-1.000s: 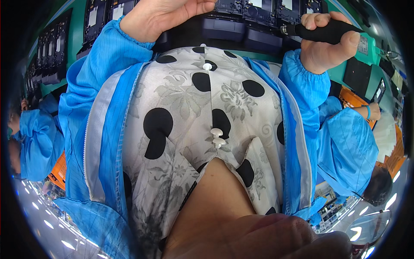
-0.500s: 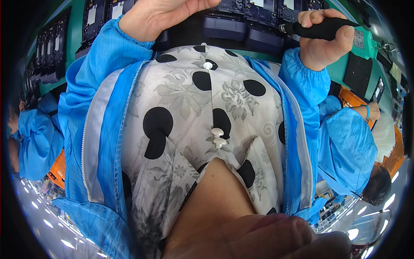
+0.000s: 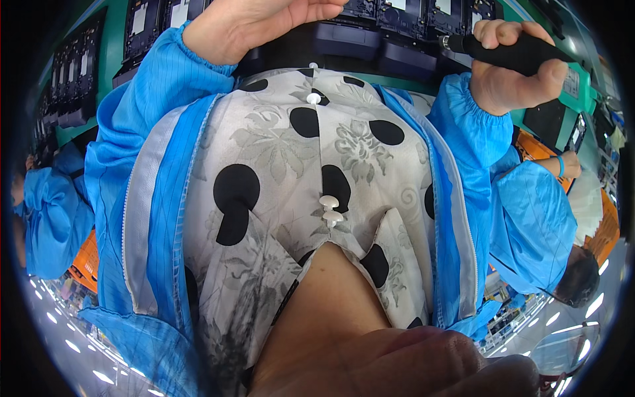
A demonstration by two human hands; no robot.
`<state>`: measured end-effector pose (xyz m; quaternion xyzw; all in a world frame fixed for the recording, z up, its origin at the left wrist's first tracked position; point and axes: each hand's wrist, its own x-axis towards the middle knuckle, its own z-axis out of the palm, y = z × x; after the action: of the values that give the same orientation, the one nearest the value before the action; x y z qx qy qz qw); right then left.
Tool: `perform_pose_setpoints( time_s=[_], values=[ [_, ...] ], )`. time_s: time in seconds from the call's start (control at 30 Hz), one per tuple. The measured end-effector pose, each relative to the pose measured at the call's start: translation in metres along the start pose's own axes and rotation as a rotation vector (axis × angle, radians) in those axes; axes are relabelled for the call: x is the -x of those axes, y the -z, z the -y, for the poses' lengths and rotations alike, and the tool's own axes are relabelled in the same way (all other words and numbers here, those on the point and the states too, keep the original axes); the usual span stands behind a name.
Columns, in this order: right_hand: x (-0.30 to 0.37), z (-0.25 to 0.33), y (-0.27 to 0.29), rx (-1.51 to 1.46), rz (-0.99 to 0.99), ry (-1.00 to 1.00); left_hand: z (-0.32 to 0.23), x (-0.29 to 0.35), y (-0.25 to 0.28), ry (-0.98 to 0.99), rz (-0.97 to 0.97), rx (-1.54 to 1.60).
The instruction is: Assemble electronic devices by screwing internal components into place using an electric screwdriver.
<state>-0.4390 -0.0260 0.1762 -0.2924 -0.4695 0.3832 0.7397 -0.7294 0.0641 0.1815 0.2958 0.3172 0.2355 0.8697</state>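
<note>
My right hand [image 3: 512, 73] is wrapped round a black electric screwdriver [image 3: 522, 53]. Its metal nose [image 3: 444, 42] points left, over dark device housings [image 3: 413, 56]. My left hand [image 3: 254, 23] is at the upper edge, above the same row of housings. Its visible fingers curl together, while the thumb and some fingertips are cut off by the frame; whatever they hold, if anything, is hidden. Circuit boards with pale rectangles [image 3: 446, 6] show inside the housings.
More dark housings [image 3: 76, 63] stand on the green bench [image 3: 109, 63] at left. A green device [image 3: 580, 89] is beyond my right hand. Co-workers in blue sleeves [image 3: 532, 225] are on both sides, near orange crates [image 3: 84, 261].
My right hand has shifted a little to the right with the screwdriver. My left hand has moved slightly, its fingers reaching a bit farther right.
</note>
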Motion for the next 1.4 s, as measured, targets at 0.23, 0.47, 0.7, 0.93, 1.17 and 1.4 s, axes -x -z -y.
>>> perform_pose_setpoints(
  time_s=[0.23,0.47,0.7,0.93,1.17,1.4],
  values=[
    [0.003,-0.011,-0.016,0.071,-0.024,-0.023,-0.006,-0.030,-0.015,0.095,0.056,-0.255],
    [0.006,-0.006,-0.066,0.241,-0.137,-0.006,0.022,-0.110,-0.024,-0.438,0.271,-1.144],
    [0.003,0.002,-0.086,0.257,-0.140,0.074,0.013,-0.121,-0.033,-0.462,0.448,-1.156],
    [0.001,0.007,-0.085,0.354,-0.181,0.067,0.012,-0.113,-0.040,-0.541,0.440,-1.240],
    [0.001,0.015,-0.098,0.412,-0.211,0.101,0.004,-0.107,-0.045,-0.553,0.513,-1.207],
    [0.001,0.005,-0.096,0.389,-0.187,0.092,0.011,-0.108,-0.041,-0.531,0.462,-1.210]
  ],
)
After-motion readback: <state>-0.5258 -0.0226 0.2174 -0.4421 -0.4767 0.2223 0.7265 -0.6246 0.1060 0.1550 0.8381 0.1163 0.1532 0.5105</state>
